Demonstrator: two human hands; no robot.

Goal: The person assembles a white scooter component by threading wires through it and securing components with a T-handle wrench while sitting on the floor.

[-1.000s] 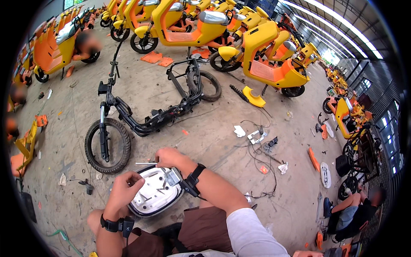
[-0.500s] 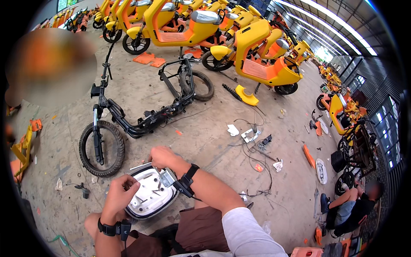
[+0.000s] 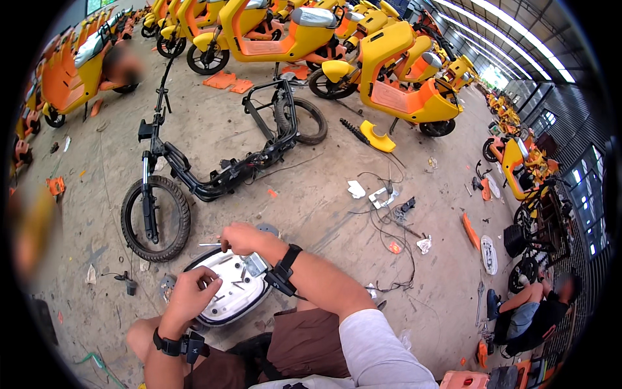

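My right hand grips a thin metal rod above the back edge of a white plastic housing with a black rim in front of my knees. A silvery rectangular piece shows beside my right wrist. My left hand is over the housing's left side, fingers curled in toward the thumb; what they hold, if anything, is hidden. Several small dark metal pieces lie inside the white housing.
A black scooter frame with wheels lies ahead. Yellow scooters stand behind it. Cables, white parts and a yellow panel litter the floor at right. Another person sits at far right, beside an orange strip.
My left hand has shifted slightly right over the housing. My right hand still grips the rod, which changed angle slightly. The view has moved a little.
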